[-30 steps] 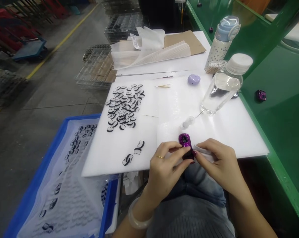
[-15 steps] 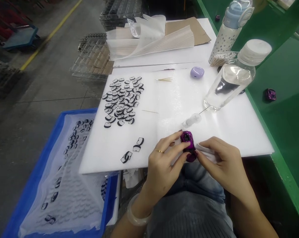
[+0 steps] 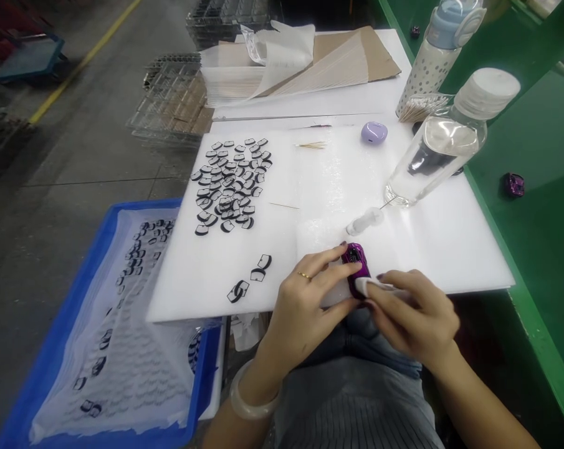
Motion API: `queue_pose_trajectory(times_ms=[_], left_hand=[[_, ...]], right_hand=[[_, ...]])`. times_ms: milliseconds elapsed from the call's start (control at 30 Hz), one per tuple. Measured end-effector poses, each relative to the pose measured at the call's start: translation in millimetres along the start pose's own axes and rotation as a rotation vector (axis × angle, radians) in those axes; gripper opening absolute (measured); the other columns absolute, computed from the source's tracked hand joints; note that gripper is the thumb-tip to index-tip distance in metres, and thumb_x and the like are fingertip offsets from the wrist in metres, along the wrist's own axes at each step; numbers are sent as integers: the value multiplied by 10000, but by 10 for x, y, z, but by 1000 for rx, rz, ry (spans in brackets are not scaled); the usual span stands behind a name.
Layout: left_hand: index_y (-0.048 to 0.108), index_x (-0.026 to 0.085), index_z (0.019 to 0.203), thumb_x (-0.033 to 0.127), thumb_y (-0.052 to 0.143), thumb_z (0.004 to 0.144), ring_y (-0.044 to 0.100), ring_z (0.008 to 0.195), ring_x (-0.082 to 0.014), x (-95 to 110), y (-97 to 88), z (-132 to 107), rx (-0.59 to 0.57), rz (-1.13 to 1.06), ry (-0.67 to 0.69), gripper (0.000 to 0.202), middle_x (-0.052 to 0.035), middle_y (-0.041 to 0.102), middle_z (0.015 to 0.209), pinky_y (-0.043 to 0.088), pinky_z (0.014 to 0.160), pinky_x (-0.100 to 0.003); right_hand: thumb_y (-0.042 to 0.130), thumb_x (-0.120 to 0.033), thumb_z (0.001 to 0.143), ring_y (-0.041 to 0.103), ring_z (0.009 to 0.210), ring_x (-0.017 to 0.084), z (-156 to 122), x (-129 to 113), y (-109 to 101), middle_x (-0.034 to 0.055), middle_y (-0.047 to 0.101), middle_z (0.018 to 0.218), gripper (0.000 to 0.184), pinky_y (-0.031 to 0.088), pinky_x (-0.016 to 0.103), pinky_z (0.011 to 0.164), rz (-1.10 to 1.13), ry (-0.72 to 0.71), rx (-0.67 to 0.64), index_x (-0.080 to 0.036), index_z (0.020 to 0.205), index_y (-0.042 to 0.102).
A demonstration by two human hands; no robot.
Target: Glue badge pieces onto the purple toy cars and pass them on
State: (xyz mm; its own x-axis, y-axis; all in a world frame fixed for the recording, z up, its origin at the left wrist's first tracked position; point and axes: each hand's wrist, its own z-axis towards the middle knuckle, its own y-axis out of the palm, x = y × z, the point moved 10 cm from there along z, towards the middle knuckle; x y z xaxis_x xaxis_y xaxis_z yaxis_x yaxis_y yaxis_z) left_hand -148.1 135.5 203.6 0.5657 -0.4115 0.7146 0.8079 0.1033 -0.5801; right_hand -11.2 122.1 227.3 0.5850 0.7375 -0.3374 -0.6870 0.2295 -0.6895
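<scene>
A small shiny purple toy car body (image 3: 357,260) is at the front edge of the white foam sheet. My left hand (image 3: 312,299) grips it by its ends and side, fingers closed round it. With my right hand (image 3: 415,312) I pinch a folded white cloth (image 3: 374,287) and press it against the car body's near end. The fingertips partly hide that end. Just beyond lies a small clear dispenser bottle with a needle tip (image 3: 366,221). To the left, several curved black-edged clear pieces (image 3: 238,291) lie on the foam sheet (image 3: 282,249).
A large clear bottle of liquid (image 3: 443,146), a bag of cotton swabs (image 3: 424,107), a dotted drink bottle (image 3: 431,68) and a lilac case (image 3: 374,133) stand at the right. Another purple body (image 3: 514,185) sits on the green surface. A blue crate (image 3: 76,293) is at lower left.
My right hand has moved left and over the car body, bringing the white cloth from beside it onto its near end. My left hand keeps its hold.
</scene>
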Motion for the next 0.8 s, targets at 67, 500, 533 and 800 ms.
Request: queue_pose_trajectory(times_ms=[67, 500, 533, 800], left_hand=[[684, 204, 1160, 121, 725, 821, 637, 1146, -237, 15, 7, -10, 32, 14, -1, 351, -97, 658, 1260, 568, 987, -415], [677, 217, 1148, 254, 788, 808, 650, 1104, -257, 32, 33, -48, 78, 44, 31, 360, -102, 661, 1228, 590, 942, -449], [676, 215, 1147, 269, 787, 810, 652, 1095, -257, 43, 39, -54, 85, 61, 46, 359, -106, 661, 1225, 596, 928, -443], [685, 176, 1034, 320, 769, 833, 683, 1012, -260, 262, 21, -154, 244, 252, 303, 261, -145, 671, 1151, 603, 795, -386]], right_hand=[[695, -114, 814, 566, 658, 156, -7, -59, 63, 102, 661, 938, 212, 491, 294, 539, -34, -18, -15, -177, 1016, 698], [650, -129, 873, 535, 502, 79, -25, 171, -71, 32, 654, 789, 83, 422, 221, 442, -39, 220, 28, -189, 891, 703], [644, -139, 884, 551, 520, 90, 1, 255, -91, 25, 657, 772, 79, 428, 228, 455, 22, 256, -5, -196, 883, 698], [629, -339, 900, 641, 878, 275, 182, 903, -597, 83, 712, 966, 160, 450, 409, 749, -433, 386, 127, -213, 997, 656]])
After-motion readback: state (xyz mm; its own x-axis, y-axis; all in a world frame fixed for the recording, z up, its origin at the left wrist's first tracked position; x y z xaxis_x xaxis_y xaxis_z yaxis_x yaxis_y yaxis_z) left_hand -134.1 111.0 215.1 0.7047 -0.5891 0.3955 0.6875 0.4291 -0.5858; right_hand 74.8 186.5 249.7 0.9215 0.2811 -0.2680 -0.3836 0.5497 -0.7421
